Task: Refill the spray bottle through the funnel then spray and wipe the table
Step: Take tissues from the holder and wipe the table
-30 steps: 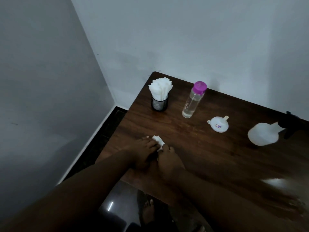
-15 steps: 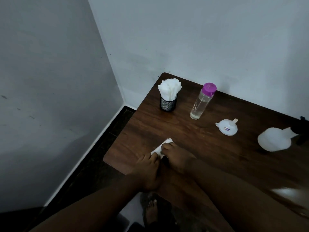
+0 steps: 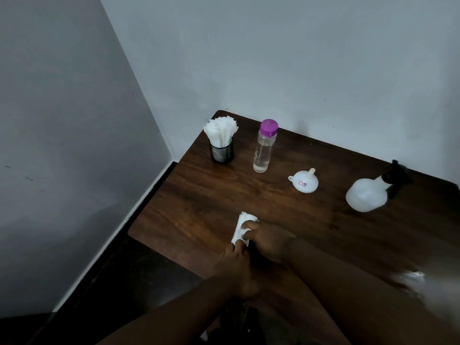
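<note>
A folded white tissue (image 3: 242,225) lies on the dark wooden table (image 3: 199,207) near its front left corner. My right hand (image 3: 270,239) pinches the tissue's right side between curled fingers and thumb. The fingertips of my left hand (image 3: 236,266) press on the tissue's near end. A white spray bottle (image 3: 367,195) with a black trigger head stands at the right. An upturned white funnel (image 3: 304,183) sits left of it. Further left stands a clear bottle (image 3: 263,151) with a purple cap, holding a little clear liquid.
A black mesh cup (image 3: 222,152) stuffed with white tissues stands at the table's back left corner. Grey walls close in behind and on the left. A dark floor gap runs along the table's left edge. A bright glare patch (image 3: 410,277) shows near the front right.
Both hands have drawn slightly back toward the front edge, and more of the tissue shows beyond the fingers. The view has shifted left, so the table items sit further right.
</note>
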{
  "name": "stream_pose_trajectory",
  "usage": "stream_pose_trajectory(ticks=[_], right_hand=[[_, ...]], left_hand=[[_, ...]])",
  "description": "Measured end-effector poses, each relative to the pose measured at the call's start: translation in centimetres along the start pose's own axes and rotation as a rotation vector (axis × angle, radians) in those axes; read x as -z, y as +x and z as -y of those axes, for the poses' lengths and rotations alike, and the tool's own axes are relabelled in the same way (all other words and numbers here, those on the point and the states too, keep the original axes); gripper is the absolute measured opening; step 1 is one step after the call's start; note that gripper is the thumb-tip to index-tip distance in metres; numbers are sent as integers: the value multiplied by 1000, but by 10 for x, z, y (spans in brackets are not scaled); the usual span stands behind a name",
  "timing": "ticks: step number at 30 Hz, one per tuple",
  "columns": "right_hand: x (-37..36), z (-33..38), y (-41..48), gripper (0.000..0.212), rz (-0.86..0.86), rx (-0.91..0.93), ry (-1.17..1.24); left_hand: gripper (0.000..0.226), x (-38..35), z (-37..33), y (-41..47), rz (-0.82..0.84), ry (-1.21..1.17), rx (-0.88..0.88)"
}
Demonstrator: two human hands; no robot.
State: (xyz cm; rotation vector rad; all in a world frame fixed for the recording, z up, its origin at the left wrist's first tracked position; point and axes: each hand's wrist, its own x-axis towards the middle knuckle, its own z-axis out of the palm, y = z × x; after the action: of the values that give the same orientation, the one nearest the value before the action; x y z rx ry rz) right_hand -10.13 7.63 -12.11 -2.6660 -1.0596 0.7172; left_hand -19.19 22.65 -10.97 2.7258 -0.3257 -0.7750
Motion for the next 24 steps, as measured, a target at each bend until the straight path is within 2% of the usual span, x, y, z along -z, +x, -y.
stream_pose_trajectory(ticks=[5,11,15,18,24], right_hand=[[-5,-26,-45,38,-6,-19,-54],[-17,-62,-92,39,62,-87,-59],[-19,-81,-130,42,99,-130,0],[-23,-95,-162,43,76,-176,1],[-32,-129,-225,41,99,-143,-6]], left_hand=[[93,-19,-53,4,58,-25,2],[71,-34,-114,9,102,5,-32],[77,-49,-152,15,120,-23,-34],[92,-46,-186,10,172,-6,-94],[85,-58,-245,9,205,115,-269]])
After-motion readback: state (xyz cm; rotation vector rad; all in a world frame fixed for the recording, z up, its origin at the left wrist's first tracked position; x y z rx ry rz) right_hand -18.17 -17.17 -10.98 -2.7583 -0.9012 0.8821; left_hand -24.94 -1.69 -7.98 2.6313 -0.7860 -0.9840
